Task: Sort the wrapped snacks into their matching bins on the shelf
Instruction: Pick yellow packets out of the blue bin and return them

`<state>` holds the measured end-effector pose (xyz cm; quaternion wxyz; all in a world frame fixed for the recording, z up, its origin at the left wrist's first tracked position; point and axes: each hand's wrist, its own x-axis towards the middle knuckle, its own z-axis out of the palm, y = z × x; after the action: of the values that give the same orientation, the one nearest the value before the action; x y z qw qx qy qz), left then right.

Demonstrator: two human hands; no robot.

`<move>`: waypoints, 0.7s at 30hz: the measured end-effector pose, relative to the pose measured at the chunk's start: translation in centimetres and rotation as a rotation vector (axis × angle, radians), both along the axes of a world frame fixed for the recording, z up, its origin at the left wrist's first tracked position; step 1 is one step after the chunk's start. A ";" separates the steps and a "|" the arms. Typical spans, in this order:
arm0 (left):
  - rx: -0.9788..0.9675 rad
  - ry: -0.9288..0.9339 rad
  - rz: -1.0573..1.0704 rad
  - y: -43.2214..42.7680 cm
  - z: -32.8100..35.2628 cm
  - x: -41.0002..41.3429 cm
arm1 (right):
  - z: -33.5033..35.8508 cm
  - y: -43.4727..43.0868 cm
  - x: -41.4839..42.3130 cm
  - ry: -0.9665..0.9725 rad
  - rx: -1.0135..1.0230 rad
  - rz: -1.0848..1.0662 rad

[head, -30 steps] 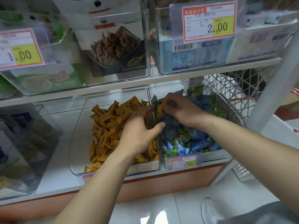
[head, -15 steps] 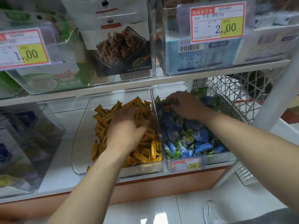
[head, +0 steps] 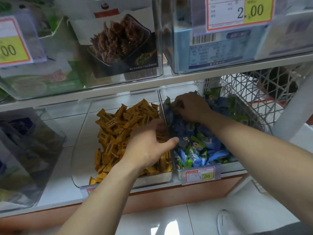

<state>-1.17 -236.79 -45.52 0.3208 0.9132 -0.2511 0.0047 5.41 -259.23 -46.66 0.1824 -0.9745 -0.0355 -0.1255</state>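
head view: two clear bins side by side on the lower shelf. left bin holds a heap of yellow wrapped snacks; right bin holds blue & green wrapped snacks, w/ a 1.00 price tag on its front. left hand lies palm down over the right part of the yellow heap, fingers spread & loosely curled, thumb reaching across the divider toward the blue wrappers; fingertips blurred, can't tell if it's gripping anything. right hand is at the back of the right bin, fingers bent down into the wrappers near the left wall, pinching at a green/blue one, grip not clear. white wire basket sits just right of that bin. upper shelf has clear boxes w/ a 2.00 tag & a packet showing brown sticks
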 end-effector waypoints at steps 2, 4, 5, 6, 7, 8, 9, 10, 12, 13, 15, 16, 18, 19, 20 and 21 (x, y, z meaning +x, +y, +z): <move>-0.005 0.009 -0.004 0.0 0.1 0.0 | 1.1 -0.1 -1.6 -0.026 0.112 0.018; -0.016 -0.015 0.003 0.0 0.3 -0.2 | 2.3 0.0 -3.8 -0.026 0.238 0.042; -0.026 -0.051 0.014 0.0 0.5 -0.2 | 2.9 0.0 -5.0 -0.026 0.292 0.046; -0.034 -0.100 0.026 -0.1 0.6 -0.3 | 3.5 0.1 -6.2 -0.031 0.345 0.035; -0.045 -0.148 0.036 -0.3 0.8 -0.4 | 4.0 0.3 -7.4 -0.039 0.415 0.016; -0.063 -0.181 0.038 -0.5 0.9 -0.6 | 4.4 0.6 -8.4 -0.050 0.514 0.004; -0.094 -0.188 0.025 -0.8 1.1 -0.8 | 4.7 0.9 -9.4 -0.052 0.636 0.010; -0.141 -0.176 -0.003 -1.2 1.3 -1.1 | 4.9 1.4 -10.1 -0.035 0.757 0.037; -0.228 -0.174 -0.045 -1.6 1.5 -1.6 | 5.2 2.2 -11.0 0.039 0.939 0.112; -0.239 -0.192 -0.040 -1.6 1.6 -1.5 | 5.2 2.4 -10.9 0.060 0.974 0.126; -0.192 -0.189 0.032 -0.8 1.5 -0.9 | 4.8 2.2 -9.7 0.035 0.902 0.066; -0.153 -0.170 0.085 -0.1 1.3 -0.4 | 4.5 1.7 -8.6 0.007 0.771 0.017; -0.057 -0.167 0.185 1.5 0.8 0.6 | 3.8 0.6 -6.3 0.009 0.449 -0.002; 0.001 -0.185 0.223 2.1 0.7 1.0 | 3.4 0.1 -5.0 0.031 0.312 0.021; 0.058 -0.206 0.247 2.4 0.6 1.3 | 2.9 -0.4 -3.8 0.053 0.206 0.049; 0.093 -0.224 0.254 2.5 0.6 1.3 | 2.5 -0.6 -2.7 0.075 0.128 0.072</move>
<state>0.14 -234.29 -44.95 0.2451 0.9452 -0.1679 0.1351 2.74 -259.78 -44.15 0.2502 -0.9629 -0.0554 -0.0843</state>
